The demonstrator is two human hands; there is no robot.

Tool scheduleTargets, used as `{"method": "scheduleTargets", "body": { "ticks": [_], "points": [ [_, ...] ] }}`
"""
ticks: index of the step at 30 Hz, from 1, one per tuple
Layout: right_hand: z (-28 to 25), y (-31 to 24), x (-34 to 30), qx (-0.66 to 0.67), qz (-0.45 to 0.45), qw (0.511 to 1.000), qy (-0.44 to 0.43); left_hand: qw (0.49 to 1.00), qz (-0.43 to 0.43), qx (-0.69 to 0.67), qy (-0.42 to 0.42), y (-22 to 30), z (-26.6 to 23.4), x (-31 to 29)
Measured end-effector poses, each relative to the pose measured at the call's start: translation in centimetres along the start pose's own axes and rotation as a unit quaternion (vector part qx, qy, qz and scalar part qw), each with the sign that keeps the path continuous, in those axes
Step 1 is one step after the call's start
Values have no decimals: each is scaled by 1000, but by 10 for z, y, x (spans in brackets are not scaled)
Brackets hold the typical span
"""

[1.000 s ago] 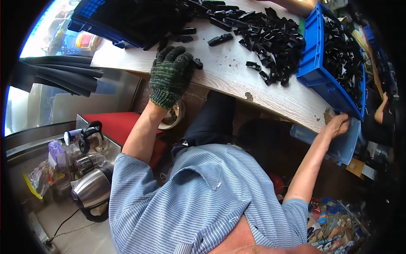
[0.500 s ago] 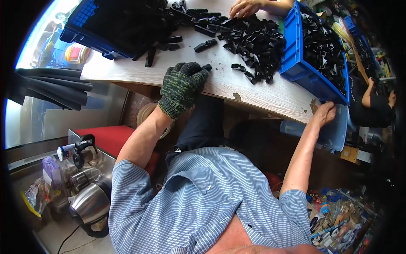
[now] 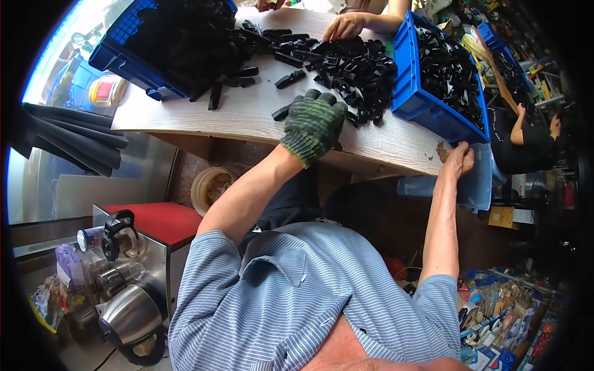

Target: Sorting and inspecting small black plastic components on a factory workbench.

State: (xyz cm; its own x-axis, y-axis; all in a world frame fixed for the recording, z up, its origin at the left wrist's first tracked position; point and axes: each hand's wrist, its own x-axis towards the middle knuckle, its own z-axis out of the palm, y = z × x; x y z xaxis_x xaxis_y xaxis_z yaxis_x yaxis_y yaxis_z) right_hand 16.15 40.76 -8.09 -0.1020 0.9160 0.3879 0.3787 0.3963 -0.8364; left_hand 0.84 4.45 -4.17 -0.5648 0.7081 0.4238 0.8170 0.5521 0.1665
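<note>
My left hand, in a dark green knitted glove, is over the near edge of the table at the near left side of a heap of small black plastic parts. Its fingers curl downward and their tips are hidden, so what they hold cannot be seen. One black part lies just left of the glove. My bare right hand is at the table's near right corner, fingers closed round the rim of a translucent bluish plastic bin. That bin hangs beside the table edge.
A blue crate heaped with black parts stands far left. Another blue crate with parts is at the right. Across the white table, another person's hand touches the heap. A steel kettle is at lower left.
My left hand has moved right, toward the heap, and a black part now lies to its left. My right hand stays at the bin. The view has shifted slightly.
</note>
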Motion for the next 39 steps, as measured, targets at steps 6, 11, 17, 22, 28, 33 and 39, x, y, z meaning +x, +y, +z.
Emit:
{"method": "scheduleTargets", "body": {
  "ticks": [6,11,17,22,28,33,39],
  "points": [
    [-10,-2,0,61,71,995,34,999,-13,-27,43,-8,27,8],
    [-22,-49,-20,216,140,966,30,981,-24,-133,138,-11,27,2],
    [-14,-103,-93,360,131,868,-316,620,-276,-729,84,39,16,-10],
    [1,-113,-144,306,108,787,-524,534,-259,-804,36,70,26,-8],
    [-1,-116,-163,325,114,775,-530,693,-130,-704,87,73,40,-16],
    [0,-112,-163,318,88,787,-521,899,-79,-429,44,59,21,-11],
    [-4,-134,-170,254,96,800,-535,923,-88,-364,91,57,20,-18]
  ]
}}
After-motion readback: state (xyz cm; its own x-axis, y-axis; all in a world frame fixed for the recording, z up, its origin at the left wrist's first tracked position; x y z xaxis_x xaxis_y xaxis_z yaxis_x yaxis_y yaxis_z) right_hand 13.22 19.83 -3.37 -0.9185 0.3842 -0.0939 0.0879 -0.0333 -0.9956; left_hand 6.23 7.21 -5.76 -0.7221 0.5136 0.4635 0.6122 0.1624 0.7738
